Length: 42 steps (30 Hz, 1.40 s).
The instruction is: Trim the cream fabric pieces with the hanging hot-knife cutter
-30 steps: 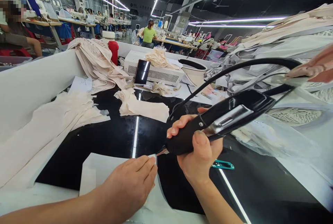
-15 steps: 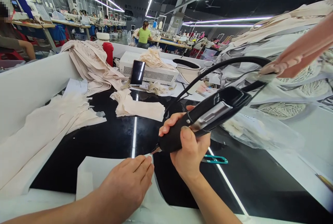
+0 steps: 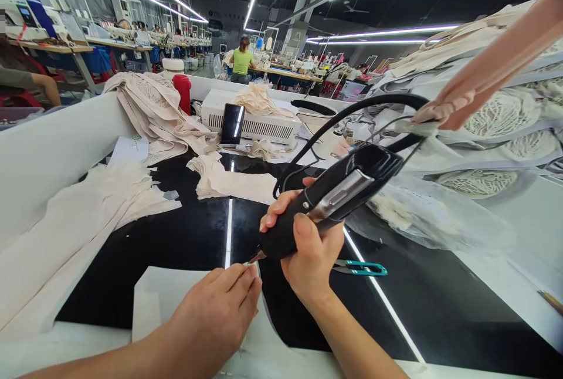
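Note:
My right hand is wrapped round a black corded hand tool with a silver lever along its side. The tool slants down to the left, and its narrow copper-coloured tip sits at the fingertips of my left hand. The left fingers are pressed together over the upper right corner of a white fabric piece and close on its edge. Whether the tip touches the fabric is hidden by the fingers. Right of my right hand, teal-handled thread snips lie on the black tabletop.
A cream fabric stack lies ahead, with more cream pieces at left. Behind stand a phone and a white vented box. The tool's black cable arches to a pink cloth strip. A clear plastic bag lies right.
My right hand and the tool have shifted a little left, bringing the tip over the left fingertips. The cable and pink strip have swung left too. My left hand stays nearly in place.

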### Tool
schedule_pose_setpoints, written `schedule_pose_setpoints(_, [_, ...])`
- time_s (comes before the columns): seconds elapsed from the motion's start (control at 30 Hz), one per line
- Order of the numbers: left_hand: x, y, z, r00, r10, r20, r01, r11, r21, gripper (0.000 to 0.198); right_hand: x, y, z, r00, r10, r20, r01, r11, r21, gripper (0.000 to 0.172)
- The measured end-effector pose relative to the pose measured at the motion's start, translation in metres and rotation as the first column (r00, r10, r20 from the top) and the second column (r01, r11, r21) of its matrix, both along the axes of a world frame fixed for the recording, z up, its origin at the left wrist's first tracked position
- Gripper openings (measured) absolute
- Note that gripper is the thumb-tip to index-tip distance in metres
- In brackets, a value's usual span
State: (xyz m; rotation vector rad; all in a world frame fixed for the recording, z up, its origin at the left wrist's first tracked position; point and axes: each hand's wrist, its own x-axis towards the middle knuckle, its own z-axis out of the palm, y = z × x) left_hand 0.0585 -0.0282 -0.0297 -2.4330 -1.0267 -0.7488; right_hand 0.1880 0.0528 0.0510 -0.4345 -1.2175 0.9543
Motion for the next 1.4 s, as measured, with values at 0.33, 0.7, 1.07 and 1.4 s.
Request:
schedule_pose_setpoints(0.33, [-0.015,0.009,0.010,0.996,0.017,-0.088,-0.027,0.993,-0.115,0.022,0.015,-0.003,0.018,0.996,-0.089,-0.003,0.088,0.995,-0.036,0.033])
schedule_pose_setpoints(0.7, [-0.033,0.019,0.033,0.999,-0.011,-0.052,0.007,0.996,-0.088,0.027,0.043,-0.028,0.018,0.986,-0.164,0.030,0.166,0.984,-0.060,0.041])
schedule_pose_setpoints(1.07, [-0.009,0.008,0.023,0.979,-0.204,-0.030,0.189,0.948,-0.258,0.026,0.042,-0.028,0.009,0.991,-0.136,-0.006,0.135,0.990,-0.026,0.038])
schedule_pose_setpoints(1.4, [-0.010,0.003,0.023,0.982,-0.188,-0.031,0.175,0.953,-0.246,0.025,0.041,-0.028,0.008,0.994,-0.105,-0.022,0.105,0.994,-0.026,0.041])
